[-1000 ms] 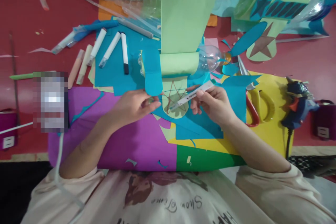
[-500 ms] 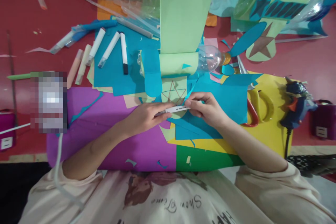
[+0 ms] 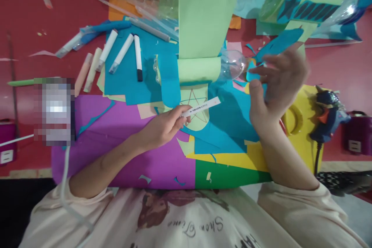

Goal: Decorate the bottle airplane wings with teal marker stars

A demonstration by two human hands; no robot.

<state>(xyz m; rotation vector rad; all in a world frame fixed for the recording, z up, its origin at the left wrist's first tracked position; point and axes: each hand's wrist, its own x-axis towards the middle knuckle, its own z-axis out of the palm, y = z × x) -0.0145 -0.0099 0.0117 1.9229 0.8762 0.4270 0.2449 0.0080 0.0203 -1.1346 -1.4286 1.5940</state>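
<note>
My left hand (image 3: 167,126) grips a white marker pen (image 3: 202,107) near one end; its other end tilts up over the pale green paper. A star outline (image 3: 192,99) is drawn in brown lines on that rounded paper tab. My right hand (image 3: 279,81), smeared by motion, is raised with fingers apart, near the plastic bottle's (image 3: 234,64) neck. Below its fingers lie blue paper scraps (image 3: 252,74). The bottle lies on its side, wrapped in a pale green band (image 3: 200,69) and a blue strip (image 3: 170,81). A long blue paper blade (image 3: 280,42) is partly behind the right hand.
Several white markers (image 3: 138,58) lie at left on blue paper. A glue gun (image 3: 325,112) rests on yellow card at right, near partly hidden scissors with red and yellow handles (image 3: 295,120). A decorated bottle (image 3: 316,4) lies back right. A blurred-out device (image 3: 56,112) with a cable is at left.
My right hand has left the marker and moved right and away from me, its fingers spreading. The left hand keeps the marker, whose free end has tilted upward.
</note>
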